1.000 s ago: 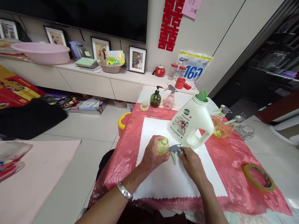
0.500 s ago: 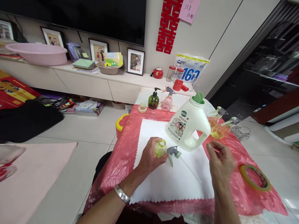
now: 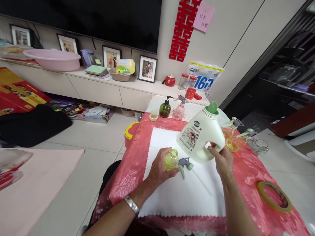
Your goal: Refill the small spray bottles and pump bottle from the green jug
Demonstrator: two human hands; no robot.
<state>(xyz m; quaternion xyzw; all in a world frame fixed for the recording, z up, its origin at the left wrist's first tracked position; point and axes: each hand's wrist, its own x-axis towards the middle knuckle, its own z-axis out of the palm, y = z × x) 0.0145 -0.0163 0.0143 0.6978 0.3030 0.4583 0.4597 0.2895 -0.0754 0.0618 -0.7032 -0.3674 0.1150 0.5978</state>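
My left hand [image 3: 157, 170] is wrapped round a small yellow-green clear bottle [image 3: 171, 160], its open neck pointing up and tilted slightly right. A large white detergent jug [image 3: 198, 137] stands just beyond, open at the top, with a green spout in its mouth. On the jug's handle, my right hand [image 3: 224, 160] has its thumb on the near side and fingers curled behind, partly hidden. Between my hands a grey and green trigger sprayer head [image 3: 186, 163] lies on the white cloth [image 3: 177, 200], its clear tube stretching to the lower right.
A pale cap [image 3: 153, 115], a green pump bottle [image 3: 165, 108] and a pink spray bottle [image 3: 179, 110] stand at the back of the table. At right are amber spray bottles [image 3: 231, 142] and a tape roll [image 3: 274, 196]. Red plastic sheeting [image 3: 128, 170] covers the table.
My right hand has moved left and forward from beside the jug onto its handle. The small bottle, still in my left hand, tilts a little more to the right.
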